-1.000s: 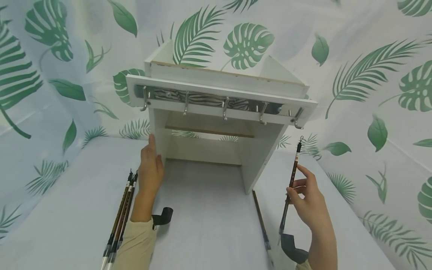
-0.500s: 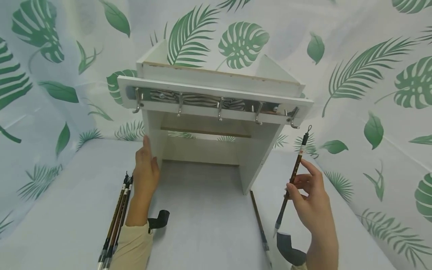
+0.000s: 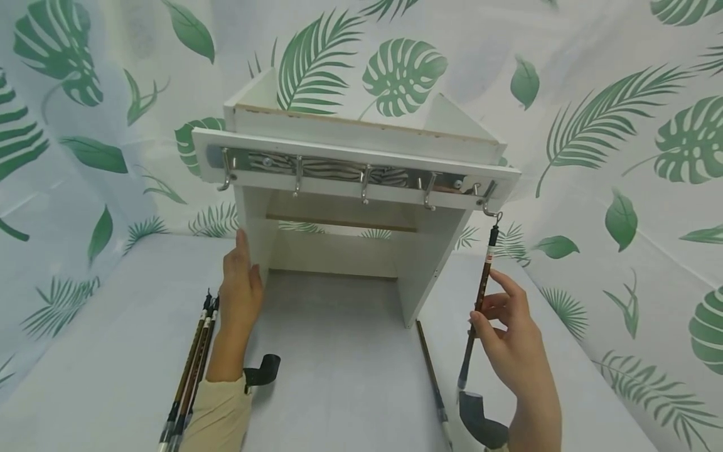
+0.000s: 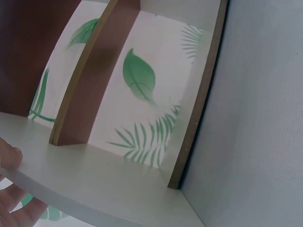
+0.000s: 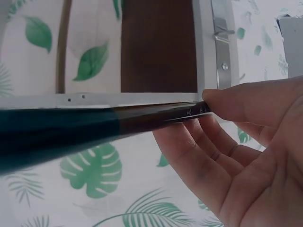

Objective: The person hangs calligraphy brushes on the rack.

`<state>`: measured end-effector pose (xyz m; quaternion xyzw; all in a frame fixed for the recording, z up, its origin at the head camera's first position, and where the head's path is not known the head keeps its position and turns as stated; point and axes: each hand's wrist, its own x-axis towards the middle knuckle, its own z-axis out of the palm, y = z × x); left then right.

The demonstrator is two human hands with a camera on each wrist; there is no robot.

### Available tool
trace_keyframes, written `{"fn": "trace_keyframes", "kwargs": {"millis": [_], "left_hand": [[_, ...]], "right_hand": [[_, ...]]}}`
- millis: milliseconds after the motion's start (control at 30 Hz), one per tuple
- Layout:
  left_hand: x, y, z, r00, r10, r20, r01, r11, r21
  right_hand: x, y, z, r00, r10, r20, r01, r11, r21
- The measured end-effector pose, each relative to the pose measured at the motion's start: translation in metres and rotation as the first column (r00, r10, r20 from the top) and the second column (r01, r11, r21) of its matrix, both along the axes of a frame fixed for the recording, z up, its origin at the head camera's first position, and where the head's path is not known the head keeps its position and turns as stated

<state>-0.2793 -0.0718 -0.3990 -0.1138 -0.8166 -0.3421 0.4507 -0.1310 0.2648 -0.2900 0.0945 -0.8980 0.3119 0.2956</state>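
My right hand (image 3: pixel 511 329) pinches a brown-handled calligraphy brush (image 3: pixel 481 289) between thumb and fingertips. The brush slants upright, its hanging loop uppermost and its bristles down. That loop meets the tip of the rightmost metal hook (image 3: pixel 490 204) in the head view; whether it is threaded on cannot be told. In the right wrist view the brush's dark lower end (image 5: pixel 61 135) runs off to the left. My left hand (image 3: pixel 240 289) holds the left side panel (image 4: pixel 94 184) of a white shelf unit (image 3: pixel 361 129), thumb inside and fingers outside.
A rail with several hooks (image 3: pixel 364 182) crosses the unit's front. Another brush (image 3: pixel 432 376) lies by the right panel's foot. Several brushes (image 3: pixel 192 370) lie together left of my left arm. The pale tabletop (image 3: pixel 333 364) runs between the panels; leaf-patterned cloth (image 3: pixel 587 75) hangs behind.
My right hand first lifted the brush, then shifted it left, bringing its loop from beside the rightmost hook to the hook's tip. My left hand stays on the panel. The head view drifted slightly.
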Motion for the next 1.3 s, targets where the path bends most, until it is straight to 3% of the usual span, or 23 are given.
{"fn": "trace_keyframes", "kwargs": {"millis": [167, 400, 800, 1300], "left_hand": [[0.0, 0.0006, 0.0014, 1.0, -0.002, -0.024, 0.002, 1.0, 0.002], [0.0035, 0.0009, 0.0022, 1.0, -0.005, -0.004, 0.005, 1.0, 0.018], [0.0015, 0.0002, 0.0004, 1.0, -0.009, -0.001, 0.009, 1.0, 0.006], [0.0003, 0.0, -0.0007, 1.0, -0.016, 0.006, 0.016, 1.0, 0.007]], "right_hand": [[-0.0001, 0.0005, -0.0007, 1.0, 0.014, -0.017, -0.014, 1.0, -0.012], [0.0002, -0.0014, -0.0003, 0.997, 0.039, -0.068, -0.04, 0.999, -0.017], [0.0007, -0.0029, -0.0005, 0.997, -0.046, -0.057, 0.048, 0.998, 0.032], [-0.0012, -0.0058, -0.001, 0.996, -0.07, -0.058, 0.072, 0.997, 0.031]]}}
